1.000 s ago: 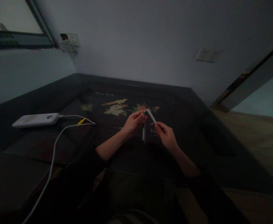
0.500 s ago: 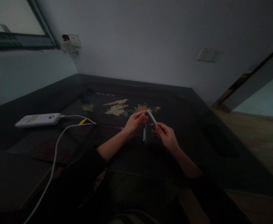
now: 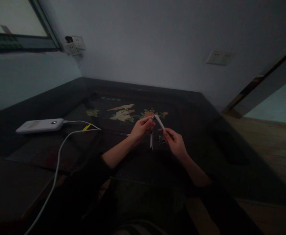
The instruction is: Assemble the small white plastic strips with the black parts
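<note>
The person is sitting at a dark lacquered table [image 3: 194,107] in dim light, holding both hands just above its top. The right hand [image 3: 174,143] is pinching the lower end of a slim white stick [image 3: 160,122], tilting it up and leftward. The left hand [image 3: 141,128] is closing its fingertips on a small greenish piece [image 3: 152,118] right at the stick's upper tip. A pale narrow object [image 3: 151,141] is lying on the table between the hands. Far left, a white power bank [image 3: 39,125] is resting with a white cable [image 3: 57,160] trailing off. Pale characters [image 3: 110,98] above the inlaid bird-and-flower picture [image 3: 125,113] are showing too blurred to read.
</note>
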`<state>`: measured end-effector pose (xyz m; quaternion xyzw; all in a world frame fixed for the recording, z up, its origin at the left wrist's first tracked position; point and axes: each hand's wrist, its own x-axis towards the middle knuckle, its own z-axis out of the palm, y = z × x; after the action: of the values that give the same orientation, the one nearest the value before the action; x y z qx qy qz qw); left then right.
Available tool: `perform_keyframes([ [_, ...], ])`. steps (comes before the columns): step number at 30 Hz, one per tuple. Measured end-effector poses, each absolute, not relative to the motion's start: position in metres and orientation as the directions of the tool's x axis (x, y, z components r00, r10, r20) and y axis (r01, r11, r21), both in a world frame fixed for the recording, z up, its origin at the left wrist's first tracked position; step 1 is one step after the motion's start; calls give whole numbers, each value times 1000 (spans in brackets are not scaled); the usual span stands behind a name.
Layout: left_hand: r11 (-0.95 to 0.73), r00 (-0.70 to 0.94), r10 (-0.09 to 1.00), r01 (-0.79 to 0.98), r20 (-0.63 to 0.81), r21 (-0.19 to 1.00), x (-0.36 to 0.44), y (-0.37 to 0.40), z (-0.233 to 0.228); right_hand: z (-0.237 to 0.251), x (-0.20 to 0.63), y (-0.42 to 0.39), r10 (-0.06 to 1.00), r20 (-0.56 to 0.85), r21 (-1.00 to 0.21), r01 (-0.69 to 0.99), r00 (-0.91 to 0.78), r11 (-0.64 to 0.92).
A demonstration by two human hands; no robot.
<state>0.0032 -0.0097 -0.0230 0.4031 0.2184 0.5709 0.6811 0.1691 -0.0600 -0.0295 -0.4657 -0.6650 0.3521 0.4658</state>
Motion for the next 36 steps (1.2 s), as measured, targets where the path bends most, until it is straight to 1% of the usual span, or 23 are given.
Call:
perform_keyframes([
  [3,14,264,948,-596,180,803,4,-10,-22,-30,168,-62,945,262,-910,275,-197,310],
  [5,7,268,945,-590,187,807,4,-10,-22,-30,168,-62,940,271,-904,281,-207,323],
  [9,6,256,950,-588,179,809,2,-11,-23,-28,170,-59,940,317,-884,320,-124,340],
  [13,2,253,950,-586,181,810,2,-9,-25,-25,170,-59,943,325,-881,340,-70,329],
  [15,6,251,952,-590,177,808,2,-8,-25,-25,169,-61,945,314,-883,335,-97,328],
  [19,-1,257,948,-586,187,811,3,-8,-24,-26,168,-63,935,290,-890,303,-203,341],
  [21,-5,255,948,-584,189,811,4,-9,-22,-27,168,-63,935,285,-894,294,-211,339],
  [26,4,243,955,-586,172,810,2,-11,-21,-27,170,-58,949,302,-892,321,-96,316],
  [28,-5,241,954,-579,176,815,2,-11,-22,-27,170,-59,947,312,-887,334,-80,320],
  [34,-31,228,953,-584,201,811,4,-8,-23,-29,169,-62,940,284,-885,326,-188,332],
  [36,-21,232,954,-585,192,810,4,-7,-24,-29,169,-61,939,290,-883,325,-187,338],
])
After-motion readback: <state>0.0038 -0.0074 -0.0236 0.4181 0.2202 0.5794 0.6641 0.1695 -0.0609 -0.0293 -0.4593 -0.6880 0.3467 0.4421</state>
